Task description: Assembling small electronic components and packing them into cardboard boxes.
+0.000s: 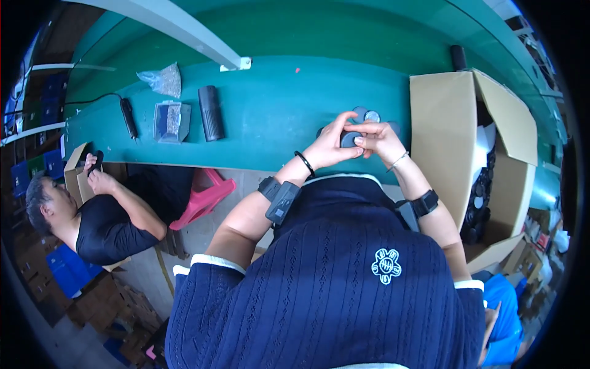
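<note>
Over the near edge of the green table, my left hand (330, 145) and my right hand (379, 140) come together around a dark round-ended cylindrical part (351, 140). The left fingers wrap its side, while the right thumb and fingers press at its end. Its far side is hidden by my fingers. Just beyond my fingertips lies a grey cylindrical piece (360, 112) next to a small silvery round piece (372, 116). Farther left, a black ribbed cylinder (211, 114) rests on the tabletop.
An open cardboard box (444, 123) holding dark round parts stands at right. To the left are a clear plastic tray (184, 126), a bag of small pieces (167, 80) and a corded electric screwdriver (128, 118). A co-worker (117, 212) sits near a pink stool (203, 197).
</note>
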`<state>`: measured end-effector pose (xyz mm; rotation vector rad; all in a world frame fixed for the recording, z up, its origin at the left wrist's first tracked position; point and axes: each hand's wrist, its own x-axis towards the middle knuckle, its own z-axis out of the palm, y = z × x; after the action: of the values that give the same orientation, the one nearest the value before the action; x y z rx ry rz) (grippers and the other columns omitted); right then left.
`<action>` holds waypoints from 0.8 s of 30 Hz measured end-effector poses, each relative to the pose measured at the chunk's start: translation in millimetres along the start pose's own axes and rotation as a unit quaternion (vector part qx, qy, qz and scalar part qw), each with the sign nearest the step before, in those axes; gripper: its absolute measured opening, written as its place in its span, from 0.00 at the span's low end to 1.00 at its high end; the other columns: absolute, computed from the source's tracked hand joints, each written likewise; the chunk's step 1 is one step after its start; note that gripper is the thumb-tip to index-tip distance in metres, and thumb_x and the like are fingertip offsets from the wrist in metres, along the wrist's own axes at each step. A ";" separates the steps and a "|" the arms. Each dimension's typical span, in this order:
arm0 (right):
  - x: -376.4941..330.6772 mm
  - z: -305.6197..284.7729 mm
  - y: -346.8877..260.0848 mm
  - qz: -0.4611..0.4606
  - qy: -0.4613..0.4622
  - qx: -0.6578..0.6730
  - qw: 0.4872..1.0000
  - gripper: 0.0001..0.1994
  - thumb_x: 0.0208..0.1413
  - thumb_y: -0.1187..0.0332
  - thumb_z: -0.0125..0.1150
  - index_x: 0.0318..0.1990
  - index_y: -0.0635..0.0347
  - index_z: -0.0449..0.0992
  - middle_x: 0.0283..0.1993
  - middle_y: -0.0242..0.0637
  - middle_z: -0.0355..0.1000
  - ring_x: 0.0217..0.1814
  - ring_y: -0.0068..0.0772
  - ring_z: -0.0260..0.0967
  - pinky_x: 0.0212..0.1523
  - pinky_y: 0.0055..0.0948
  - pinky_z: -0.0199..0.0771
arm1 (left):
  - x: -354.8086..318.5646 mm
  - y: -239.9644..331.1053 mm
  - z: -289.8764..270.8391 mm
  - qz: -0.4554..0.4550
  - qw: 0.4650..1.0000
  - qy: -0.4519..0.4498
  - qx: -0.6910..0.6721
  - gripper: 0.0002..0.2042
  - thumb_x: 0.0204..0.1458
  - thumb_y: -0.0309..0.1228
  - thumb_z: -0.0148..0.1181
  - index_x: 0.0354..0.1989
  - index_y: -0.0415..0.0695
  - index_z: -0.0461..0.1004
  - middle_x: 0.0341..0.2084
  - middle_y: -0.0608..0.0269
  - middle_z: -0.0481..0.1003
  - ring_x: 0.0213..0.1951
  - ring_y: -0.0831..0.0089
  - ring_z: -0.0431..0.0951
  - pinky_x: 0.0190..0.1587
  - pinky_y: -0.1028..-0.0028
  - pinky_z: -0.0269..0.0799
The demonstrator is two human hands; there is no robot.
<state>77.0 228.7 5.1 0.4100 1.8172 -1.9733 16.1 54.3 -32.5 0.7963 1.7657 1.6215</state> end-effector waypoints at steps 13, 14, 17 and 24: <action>24.3 -2.4 42.6 -0.146 -0.039 -0.218 0.964 0.44 0.37 0.67 0.73 0.64 0.57 0.55 0.57 0.41 0.62 0.59 0.36 0.62 0.59 0.32 0.61 | 5.2 15.9 -32.6 -0.076 0.844 0.110 -0.520 0.14 0.55 0.33 0.52 0.48 0.41 0.67 0.40 0.53 0.72 0.47 0.63 0.72 0.51 0.63 0.68; 27.6 0.0 45.1 -0.109 -0.060 -0.144 0.982 0.42 0.37 0.69 0.72 0.63 0.58 0.56 0.57 0.41 0.63 0.60 0.34 0.61 0.60 0.31 0.60 | 8.1 16.6 -33.6 -0.080 0.823 0.103 -0.553 0.14 0.55 0.34 0.52 0.46 0.40 0.68 0.39 0.53 0.73 0.46 0.62 0.72 0.51 0.62 0.68; 48.2 6.5 41.0 -0.156 -0.079 -0.158 0.972 0.39 0.37 0.69 0.73 0.60 0.59 0.59 0.53 0.42 0.66 0.59 0.32 0.61 0.59 0.30 0.60 | 8.1 11.1 -54.5 -0.056 0.848 0.125 -0.512 0.13 0.57 0.36 0.51 0.42 0.39 0.71 0.39 0.53 0.73 0.46 0.62 0.73 0.51 0.62 0.69; 101.4 -25.3 2.9 -0.150 0.077 -0.045 0.985 0.38 0.47 0.69 0.67 0.60 0.53 0.46 0.41 0.41 0.69 0.43 0.28 0.68 0.44 0.30 0.69 | -22.5 18.9 -135.0 -0.137 0.903 0.394 0.102 0.24 0.54 0.47 0.53 0.51 0.40 0.69 0.50 0.49 0.69 0.54 0.57 0.67 0.57 0.64 0.59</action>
<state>-11.1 242.7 -49.4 0.2794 2.1648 -2.0912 -73.2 -47.1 -3.7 -0.0906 2.4895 1.6957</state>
